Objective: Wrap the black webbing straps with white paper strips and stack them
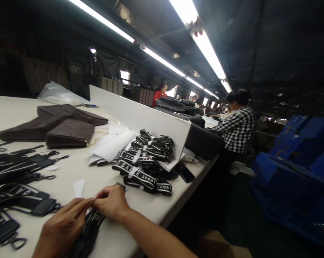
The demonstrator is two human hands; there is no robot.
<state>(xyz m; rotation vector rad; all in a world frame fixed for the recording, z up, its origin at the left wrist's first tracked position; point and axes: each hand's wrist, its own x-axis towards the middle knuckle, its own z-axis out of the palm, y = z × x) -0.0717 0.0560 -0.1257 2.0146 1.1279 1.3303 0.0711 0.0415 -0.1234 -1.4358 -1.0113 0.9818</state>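
Observation:
At the table's near edge, my left hand and my right hand meet fingertip to fingertip over a folded black-and-white bag strap. Both hands are closed on it, though the exact pinch point is hidden by the fingers. A white paper strip lies just beyond my left fingers. Past my right hand is a heap of folded straps with white lettering, several bound with white bands. Loose straps with black metal hooks spread along the left side.
Dark brown quilted bags and white paper sheets lie farther back on the table. A low white partition runs behind the heap; a phone is near the right edge. A person in a checked shirt stands beyond, near blue crates.

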